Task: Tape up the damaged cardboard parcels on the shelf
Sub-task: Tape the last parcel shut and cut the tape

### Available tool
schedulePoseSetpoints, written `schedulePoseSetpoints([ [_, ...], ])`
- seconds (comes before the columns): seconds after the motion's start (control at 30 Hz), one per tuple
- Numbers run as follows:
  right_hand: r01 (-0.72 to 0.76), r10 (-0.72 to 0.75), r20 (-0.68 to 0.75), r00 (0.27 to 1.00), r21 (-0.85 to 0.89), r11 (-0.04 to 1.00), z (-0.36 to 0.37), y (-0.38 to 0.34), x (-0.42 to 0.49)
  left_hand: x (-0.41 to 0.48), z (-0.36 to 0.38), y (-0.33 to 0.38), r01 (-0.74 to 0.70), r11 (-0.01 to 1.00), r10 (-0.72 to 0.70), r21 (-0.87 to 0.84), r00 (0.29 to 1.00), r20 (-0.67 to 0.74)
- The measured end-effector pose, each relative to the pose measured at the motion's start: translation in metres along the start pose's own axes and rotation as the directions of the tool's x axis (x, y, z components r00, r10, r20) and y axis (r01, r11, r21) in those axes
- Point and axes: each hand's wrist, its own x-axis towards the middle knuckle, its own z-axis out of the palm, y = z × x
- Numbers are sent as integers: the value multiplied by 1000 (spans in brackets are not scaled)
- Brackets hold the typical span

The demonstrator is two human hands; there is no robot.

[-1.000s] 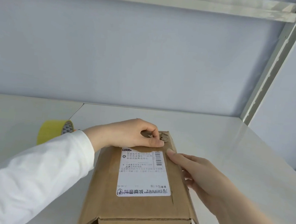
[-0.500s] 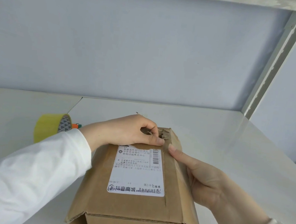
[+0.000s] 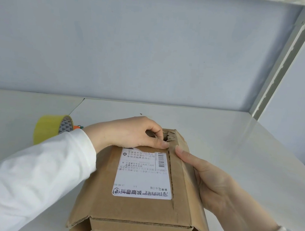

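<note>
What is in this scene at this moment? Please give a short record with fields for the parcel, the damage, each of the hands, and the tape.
parcel: cardboard parcel lying on the white shelf, white label facing up
damage: torn hole at the far top corner; flaps loose at the near end
left: left hand pinches the torn edge, fingers curled
right: right hand grips the parcel's right side flap, thumb on top
tape: yellow tape roll stands on edge beyond the left sleeve, untouched
progress: no tape seen on the tear
</note>
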Motion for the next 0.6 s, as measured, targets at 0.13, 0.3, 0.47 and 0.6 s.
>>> schedulePoseSetpoints([
  [0.13,-14,13,-20,1000,-28,1000,-1,0,1,1,4,-6,-22,1000,22,15,999,-40],
  [0.3,-15,15,3,1000,-1,1000,2,-4,-2,-3,-3,-4,-48,998,50,-49,998,30],
  [0.47,-28,27,-19,999,-56,998,1,-8,-4,1,-22,2,33,999,-32,-2,984,174],
  [0.6,-32,30,-23,999,-86,996,-1,-9,-3,7,-27,4,70,997,-77,37,972,221],
])
